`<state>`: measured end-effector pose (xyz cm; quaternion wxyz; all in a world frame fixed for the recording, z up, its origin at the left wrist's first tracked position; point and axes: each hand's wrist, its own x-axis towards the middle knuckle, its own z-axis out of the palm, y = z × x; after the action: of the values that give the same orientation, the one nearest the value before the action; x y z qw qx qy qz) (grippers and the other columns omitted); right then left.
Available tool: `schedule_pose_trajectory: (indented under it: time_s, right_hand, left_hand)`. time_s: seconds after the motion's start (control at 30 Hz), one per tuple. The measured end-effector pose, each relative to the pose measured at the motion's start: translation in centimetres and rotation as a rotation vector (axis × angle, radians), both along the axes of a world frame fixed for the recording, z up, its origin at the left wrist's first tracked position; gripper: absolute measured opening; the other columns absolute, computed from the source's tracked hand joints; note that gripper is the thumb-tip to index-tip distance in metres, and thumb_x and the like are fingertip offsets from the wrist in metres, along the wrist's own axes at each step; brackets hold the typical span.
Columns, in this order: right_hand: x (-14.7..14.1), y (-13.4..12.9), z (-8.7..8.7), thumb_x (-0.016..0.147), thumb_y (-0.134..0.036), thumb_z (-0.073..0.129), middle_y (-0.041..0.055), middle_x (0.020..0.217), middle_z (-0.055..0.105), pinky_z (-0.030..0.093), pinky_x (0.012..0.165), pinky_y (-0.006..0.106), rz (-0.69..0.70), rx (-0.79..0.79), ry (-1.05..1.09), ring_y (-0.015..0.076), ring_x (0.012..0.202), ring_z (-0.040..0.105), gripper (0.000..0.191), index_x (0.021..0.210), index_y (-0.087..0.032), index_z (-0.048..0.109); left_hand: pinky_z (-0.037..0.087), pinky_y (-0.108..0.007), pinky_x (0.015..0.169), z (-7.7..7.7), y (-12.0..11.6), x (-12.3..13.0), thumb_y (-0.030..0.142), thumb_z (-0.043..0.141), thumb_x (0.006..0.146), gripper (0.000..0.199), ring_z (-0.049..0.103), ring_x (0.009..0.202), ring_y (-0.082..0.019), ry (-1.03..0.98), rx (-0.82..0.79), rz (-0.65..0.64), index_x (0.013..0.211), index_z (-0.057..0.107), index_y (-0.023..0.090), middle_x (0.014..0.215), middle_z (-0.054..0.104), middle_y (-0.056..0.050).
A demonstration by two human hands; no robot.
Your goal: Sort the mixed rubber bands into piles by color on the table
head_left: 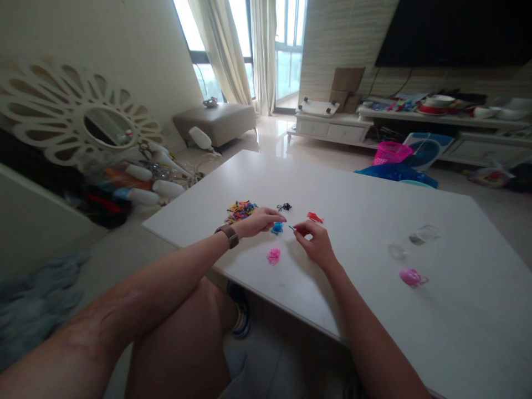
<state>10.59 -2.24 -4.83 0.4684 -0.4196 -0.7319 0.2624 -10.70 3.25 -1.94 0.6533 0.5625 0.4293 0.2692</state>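
Note:
My right hand [315, 244] pinches a small blue elastic band [291, 228] between thumb and fingertips, just above the white table. Opposite it, my left hand [261, 221] reaches in with its fingers stretched out and nothing visible in them. Under those fingers lies a small heap of blue bands [277, 228]. A mixed pile of coloured bands [241, 210] sits beyond my left wrist, partly hidden by the hand. Around the hands are black bands [285, 207], red bands [315, 217] and a heap of pink bands [273, 256].
On the right of the white table [374, 221] are a clear container [428, 233], a round clear piece [398, 251] and a pink-purple object with a loop [411, 277]. Past the table stand a pink basket [391, 153] and a low bench [216, 123].

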Motion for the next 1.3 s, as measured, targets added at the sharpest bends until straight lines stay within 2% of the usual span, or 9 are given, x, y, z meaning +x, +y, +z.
schedule_pose_trajectory:
  time_s: [0.1, 0.2, 0.33, 0.43, 0.6, 0.77, 1.0, 1.3]
  right_hand:
    - [0.0, 0.0, -0.1, 0.083, -0.021, 0.062, 0.0024, 0.077, 0.066, 0.051, 0.064, 0.029, -0.02, -0.012, 0.005, 0.0156, 0.069, 0.063, 0.007, 0.086, -0.02, 0.068]
    - [0.0, 0.1, -0.1, 0.082, -0.023, 0.063, 0.0029, 0.078, 0.067, 0.052, 0.064, 0.029, -0.023, -0.046, 0.038, 0.0161, 0.069, 0.063, 0.007, 0.086, -0.02, 0.068]
    - [0.0, 0.2, -0.1, 0.081, -0.026, 0.066, 0.0033, 0.078, 0.068, 0.053, 0.066, 0.03, -0.02, -0.121, 0.116, 0.0166, 0.07, 0.064, 0.008, 0.084, -0.02, 0.069]
    - [0.0, 0.3, -0.2, 0.078, -0.027, 0.068, 0.0028, 0.076, 0.068, 0.053, 0.065, 0.03, -0.019, -0.182, 0.182, 0.0165, 0.069, 0.064, 0.008, 0.083, -0.02, 0.07]
    - [0.1, 0.6, -0.7, 0.074, -0.027, 0.071, 0.0014, 0.072, 0.067, 0.05, 0.061, 0.028, -0.003, -0.269, 0.29, 0.0151, 0.066, 0.062, 0.012, 0.083, -0.02, 0.07]
    - [-0.1, 0.8, -0.9, 0.07, -0.026, 0.073, 0.0002, 0.071, 0.065, 0.05, 0.062, 0.027, 0.012, -0.308, 0.367, 0.014, 0.065, 0.061, 0.015, 0.083, -0.019, 0.069]
    - [-0.1, 0.8, -0.9, 0.067, -0.024, 0.073, -0.0005, 0.069, 0.065, 0.05, 0.062, 0.027, 0.007, -0.339, 0.435, 0.0138, 0.065, 0.061, 0.016, 0.081, -0.019, 0.068]
    - [0.0, 1.1, -1.1, 0.068, -0.023, 0.07, -0.0017, 0.067, 0.062, 0.05, 0.059, 0.027, -0.001, -0.332, 0.442, 0.0134, 0.061, 0.06, 0.013, 0.08, -0.02, 0.066]
  left_hand:
    - [0.015, -0.021, 0.043, 0.3, -0.7, 0.5, 0.042, 0.078, 0.068, 0.04, 0.026, 0.046, -0.005, 0.136, 0.202, -0.053, 0.091, 0.074, 0.01, 0.052, 0.035, 0.007]
    - [0.02, -0.022, 0.046, 0.5, -1.0, 0.9, 0.045, 0.075, 0.07, 0.039, 0.03, 0.049, -0.006, 0.193, 0.346, -0.083, 0.089, 0.076, 0.01, 0.052, 0.04, 0.006]
    - [0.025, -0.022, 0.049, 0.4, -0.8, 1.2, 0.045, 0.071, 0.074, 0.038, 0.035, 0.053, -0.007, 0.214, 0.423, -0.13, 0.087, 0.076, 0.01, 0.058, 0.049, 0.003]
    - [0.025, -0.022, 0.051, 0.3, -0.6, 1.3, 0.043, 0.069, 0.075, 0.035, 0.036, 0.055, -0.008, 0.251, 0.467, -0.174, 0.086, 0.075, 0.01, 0.058, 0.048, 0.003]
    - [0.021, -0.023, 0.05, 0.1, -0.5, 1.3, 0.041, 0.066, 0.078, 0.033, 0.03, 0.052, -0.008, 0.299, 0.499, -0.239, 0.084, 0.073, 0.01, 0.055, 0.038, 0.005]
    - [0.02, -0.023, 0.05, 0.1, -0.4, 1.4, 0.04, 0.064, 0.079, 0.031, 0.028, 0.053, -0.008, 0.32, 0.525, -0.275, 0.084, 0.072, 0.01, 0.056, 0.036, 0.006]
    - [0.017, -0.024, 0.049, 0.6, -0.6, 1.4, 0.04, 0.064, 0.079, 0.031, 0.025, 0.052, -0.008, 0.336, 0.532, -0.286, 0.084, 0.072, 0.01, 0.055, 0.027, 0.007]
    - [0.019, -0.024, 0.05, 1.2, -0.7, 1.8, 0.036, 0.062, 0.079, 0.027, 0.029, 0.052, -0.008, 0.358, 0.549, -0.296, 0.081, 0.072, 0.011, 0.054, 0.033, 0.006]
